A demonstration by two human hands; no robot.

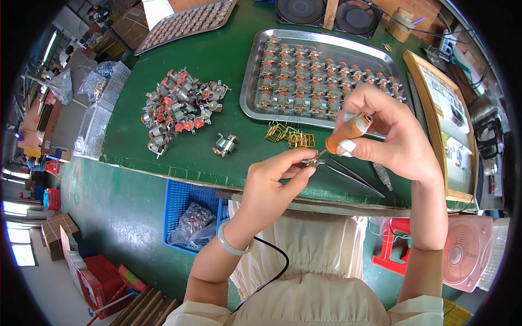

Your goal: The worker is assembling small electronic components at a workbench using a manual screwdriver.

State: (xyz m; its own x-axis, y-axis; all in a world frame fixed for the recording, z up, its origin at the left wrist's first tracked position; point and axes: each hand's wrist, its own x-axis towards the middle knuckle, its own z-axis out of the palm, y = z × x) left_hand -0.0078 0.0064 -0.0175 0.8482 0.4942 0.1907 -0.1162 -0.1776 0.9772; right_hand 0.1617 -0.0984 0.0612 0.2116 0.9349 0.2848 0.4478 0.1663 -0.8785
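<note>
Between the thumb and fingers of my left hand [277, 185] is a small metal part [312, 162], mostly hidden by the fingertips. My right hand [389, 127] is closed round a screwdriver with an orange handle [348, 133], and its shaft reaches the metal part. White tape wraps the right thumb. Just beyond my hands lie several yellow wire frames [291, 136]. One loose metal component [224, 145] rests to the left, near a heap of similar silver and red components [182, 106]. Tweezers [356, 179] lie on the green table [128, 144] below the right hand.
A metal tray [253, 111] holding rows of components stands beyond my hands; another full tray [185, 24] is at the far left. A wood-framed board [443, 119] lies at the right. Below the table's front edge are a blue crate [176, 209] and a pink fan [462, 250].
</note>
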